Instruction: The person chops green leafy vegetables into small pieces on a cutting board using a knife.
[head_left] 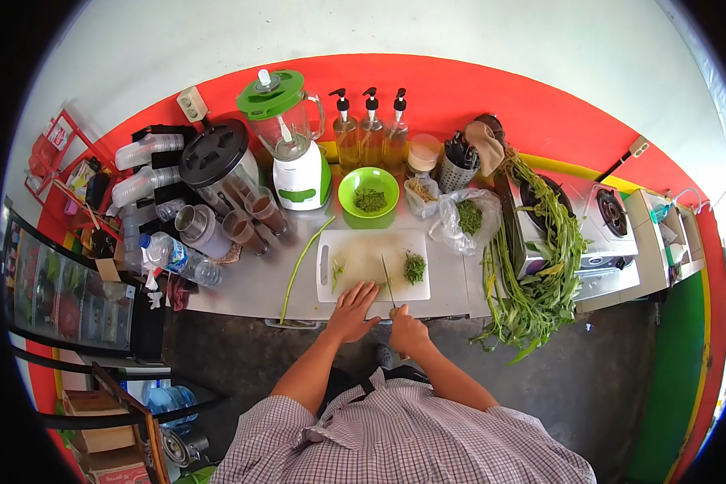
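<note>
A white cutting board (355, 247) lies on the steel counter, with a small heap of chopped greens (415, 269) on its right side and a few pale green stem pieces (337, 270) on its left. My right hand (410, 332) is closed round the handle of a knife (385, 273), whose blade points away from me over the middle of the board. Just left of the blade, my left hand (353, 313) rests at the board's front edge, fingers stretched out and thumb apart. Nothing shows in it. Behind the board, a green bowl (347, 192) holds more chopped greens.
One long green stalk (303, 266) lies left of the board. A blender (298, 173), plastic cups of brown drink (246, 232) and a water bottle (181, 260) stand leftward. To the right are a bag of greens (469, 216) and leafy stalks (532, 298) draped over a gas stove (593, 234).
</note>
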The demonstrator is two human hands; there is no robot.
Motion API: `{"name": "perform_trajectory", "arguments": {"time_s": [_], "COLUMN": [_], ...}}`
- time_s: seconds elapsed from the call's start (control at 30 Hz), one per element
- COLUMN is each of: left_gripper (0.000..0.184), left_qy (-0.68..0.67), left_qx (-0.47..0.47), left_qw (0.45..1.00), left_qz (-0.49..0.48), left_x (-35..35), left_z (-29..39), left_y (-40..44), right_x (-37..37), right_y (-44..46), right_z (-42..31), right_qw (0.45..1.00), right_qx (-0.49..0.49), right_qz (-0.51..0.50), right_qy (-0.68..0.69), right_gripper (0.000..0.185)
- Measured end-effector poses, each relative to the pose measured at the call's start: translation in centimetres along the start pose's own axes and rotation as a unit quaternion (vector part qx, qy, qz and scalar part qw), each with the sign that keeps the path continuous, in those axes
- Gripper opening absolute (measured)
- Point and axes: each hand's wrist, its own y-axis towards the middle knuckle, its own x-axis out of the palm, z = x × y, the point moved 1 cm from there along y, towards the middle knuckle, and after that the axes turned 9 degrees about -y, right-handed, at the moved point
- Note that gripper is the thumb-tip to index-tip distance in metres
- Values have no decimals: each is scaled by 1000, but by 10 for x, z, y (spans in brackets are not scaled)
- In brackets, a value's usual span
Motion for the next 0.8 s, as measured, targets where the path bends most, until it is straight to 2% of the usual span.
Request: {"name": "perform_trajectory", "arguments": {"time_s": [0.3, 0.4, 0.63, 0.8], "left_gripper": [81, 83, 83, 83], "left_qy": [-10, -23, -21, -36], "left_qx": [11, 16, 12, 18], "left_qw": [1000, 1000, 1000, 999], "left_qz": [9, 12, 5, 13], "left_x": [1, 1, 4, 4], "left_z": [1, -3, -1, -1], "left_y": [-2, -1, -2, -1], "right_x": [-14, 6, -9, 6], "right_y": [0, -1, 0, 2], "right_z": [0, -3, -5, -4], "right_qw": [1000, 1000, 999, 1000], "right_qx": [-2, 12, 4, 2], "right_qz": [18, -1, 39, 13], "right_qy": [2, 19, -5, -23], "right_gripper": [53, 56, 52, 51]}}
